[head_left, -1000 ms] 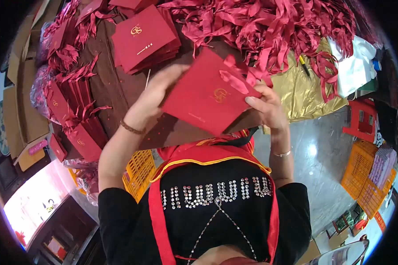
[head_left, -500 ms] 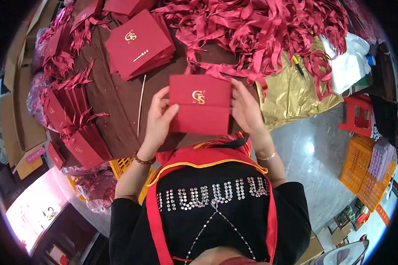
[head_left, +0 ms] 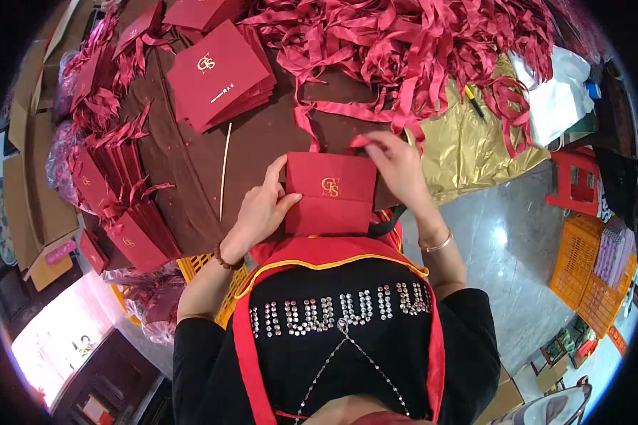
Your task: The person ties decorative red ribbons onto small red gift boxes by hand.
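Note:
A dark red paper envelope with a gold monogram lies in front of me at the table's near edge, its upper flap folded down. My left hand grips its left side, thumb on the front and fingers behind. At the envelope's upper right corner, my right hand pinches the end of a red ribbon. Another ribbon strand runs down behind the envelope's top edge from the big ribbon heap.
A stack of flat red envelopes lies at the back left. Finished-looking red pieces with ribbons line the left side. A gold plastic sheet, a yellow and black pen and a white bag are at right.
The envelope has come down closer to my body and slightly right. My right hand has left its right side and taken hold of a ribbon above it; my left hand keeps its grip.

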A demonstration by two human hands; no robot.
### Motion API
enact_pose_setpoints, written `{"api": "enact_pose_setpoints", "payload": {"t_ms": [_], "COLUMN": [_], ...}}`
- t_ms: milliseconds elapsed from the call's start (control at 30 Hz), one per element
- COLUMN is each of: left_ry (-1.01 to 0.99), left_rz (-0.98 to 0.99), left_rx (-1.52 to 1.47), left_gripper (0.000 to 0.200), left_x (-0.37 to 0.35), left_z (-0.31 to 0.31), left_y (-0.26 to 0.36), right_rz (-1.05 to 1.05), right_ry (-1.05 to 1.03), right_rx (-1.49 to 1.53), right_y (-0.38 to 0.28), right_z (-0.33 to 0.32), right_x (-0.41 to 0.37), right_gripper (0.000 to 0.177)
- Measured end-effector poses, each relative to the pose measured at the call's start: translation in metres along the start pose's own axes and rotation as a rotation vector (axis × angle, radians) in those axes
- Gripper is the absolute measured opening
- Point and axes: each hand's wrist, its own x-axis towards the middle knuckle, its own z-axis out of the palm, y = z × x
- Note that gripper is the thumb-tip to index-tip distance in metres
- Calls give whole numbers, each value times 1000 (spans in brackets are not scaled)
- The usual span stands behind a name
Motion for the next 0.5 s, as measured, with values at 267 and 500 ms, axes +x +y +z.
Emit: {"api": "enact_pose_setpoints", "payload": {"t_ms": [267,500], "left_ry": [217,266], "left_rz": [201,552], "left_rx": [263,151], "left_gripper": [37,36], "left_x": [13,107], "left_z": [-17,19], "left_y": [31,120], "right_rz": [535,36], "right_ry": [-17,-121], "right_rx": [689,16], "right_y": [-24,-60], "right_z": [-13,16], "right_x": [7,-19], "right_gripper": [22,13]}}
